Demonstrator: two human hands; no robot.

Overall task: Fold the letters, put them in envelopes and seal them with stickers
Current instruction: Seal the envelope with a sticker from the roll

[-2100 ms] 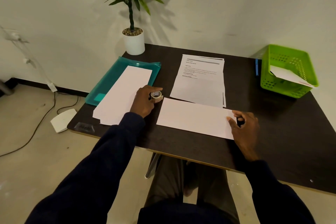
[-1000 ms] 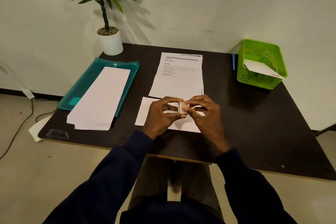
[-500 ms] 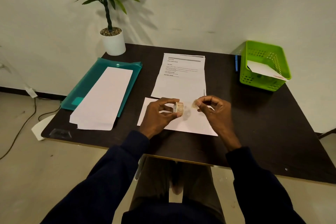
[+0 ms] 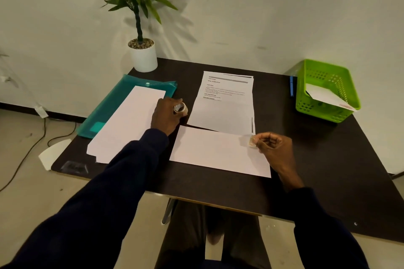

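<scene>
A white envelope lies flat on the dark table in front of me. My right hand pinches a small sticker at the envelope's upper right corner. My left hand holds a small roll of stickers down by the table, between the stack of white envelopes and the printed letters. The letters lie unfolded behind the envelope.
A teal plastic folder lies under the envelope stack at the left. A green basket at the back right holds a sealed envelope, with a blue pen beside it. A potted plant stands at the back left corner.
My hands were together over the envelope peeling a sticker off the roll. Now my left hand has carried the roll away to the left, and my right hand holds the sticker at the envelope's right end.
</scene>
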